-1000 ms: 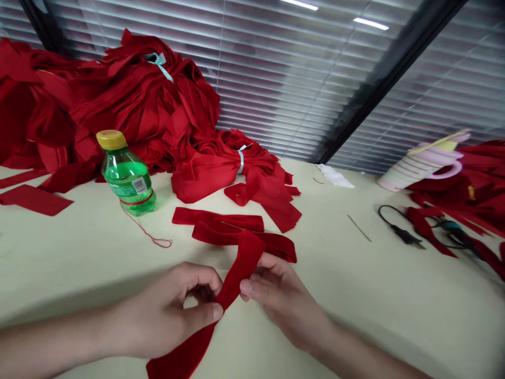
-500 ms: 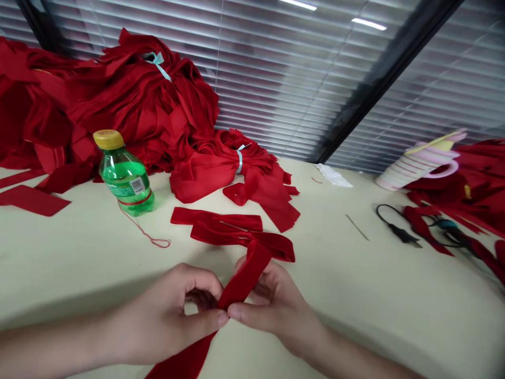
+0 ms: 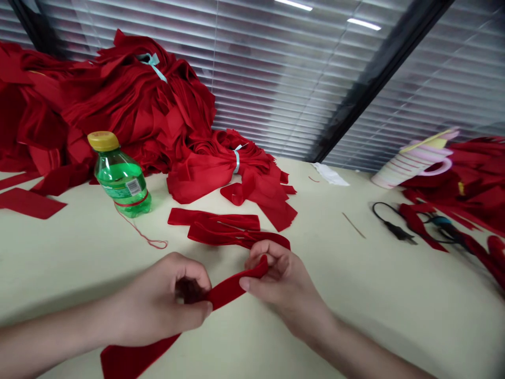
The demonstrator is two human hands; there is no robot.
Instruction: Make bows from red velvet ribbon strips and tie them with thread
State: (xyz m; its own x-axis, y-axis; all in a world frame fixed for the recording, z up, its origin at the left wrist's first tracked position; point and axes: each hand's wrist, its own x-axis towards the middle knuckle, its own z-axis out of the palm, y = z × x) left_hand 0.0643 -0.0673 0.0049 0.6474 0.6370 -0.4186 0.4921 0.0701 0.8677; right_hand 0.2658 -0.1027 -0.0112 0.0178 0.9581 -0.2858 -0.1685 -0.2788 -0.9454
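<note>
A red fabric strip (image 3: 229, 289) stretches between my hands above the pale table. My left hand (image 3: 173, 300) pinches it between thumb and fingers, and its loose tail hangs out below that hand at the lower left. Close to the strip's upper end, my right hand (image 3: 280, 279) grips it between thumb and curled fingers. Just beyond my hands, folded red strips (image 3: 213, 221) lie on the table, with a thin needle-like piece (image 3: 232, 226) resting on them.
A green bottle (image 3: 124, 184) with red thread around it stands at left. Behind are tied red fabric bundles (image 3: 236, 173) and a large red heap (image 3: 138, 100). To the right are a striped cup (image 3: 406, 166), a black plug cable (image 3: 398, 231) and white paper (image 3: 330, 174).
My hands have moved apart along the strip. My right hand has shifted to its upper end, and the strip now lies flatter between them.
</note>
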